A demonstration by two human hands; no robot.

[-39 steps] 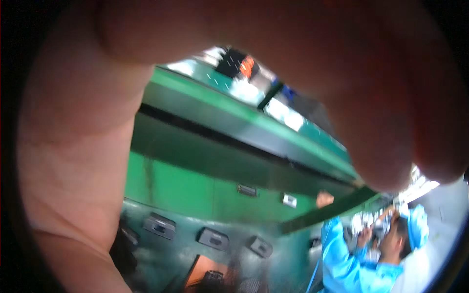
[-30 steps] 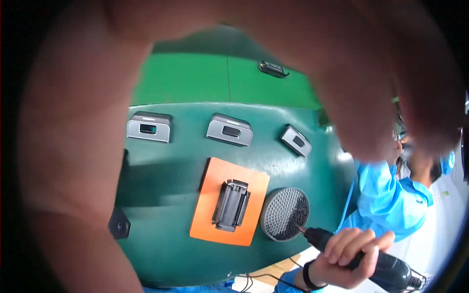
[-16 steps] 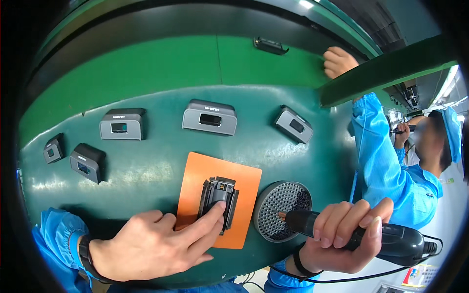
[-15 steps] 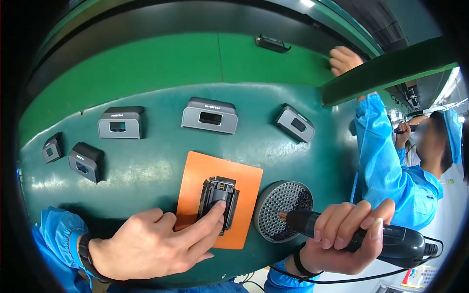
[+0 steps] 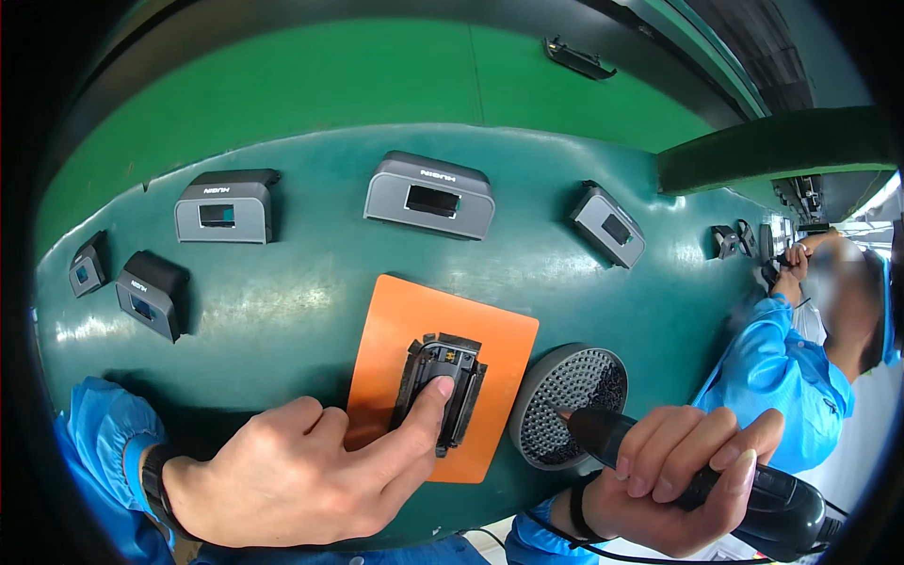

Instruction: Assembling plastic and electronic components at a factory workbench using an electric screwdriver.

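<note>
A black plastic housing with its inside facing up lies on the orange mat. My left hand comes in from the left and holds it against the mat, the index fingertip pressed on its upper face. The other fingers are bent beside it; the thumb is mostly hidden. My right hand is wrapped round a black electric screwdriver. The screwdriver's copper-coloured tip points left, over the round grey screw tray. Small dark screws lie heaped on the tray's right side; whether one is on the tip I cannot tell.
Several grey-and-black device shells with small windows, such as one shell, stand farther back on the green table. A black part lies on the green strip beyond. At the right, a co-worker in blue works beside a green post.
The co-worker's arm has drawn back from the green strip. The view has shifted a little. My left hand stays on the housing, and the screwdriver tip remains over the tray.
</note>
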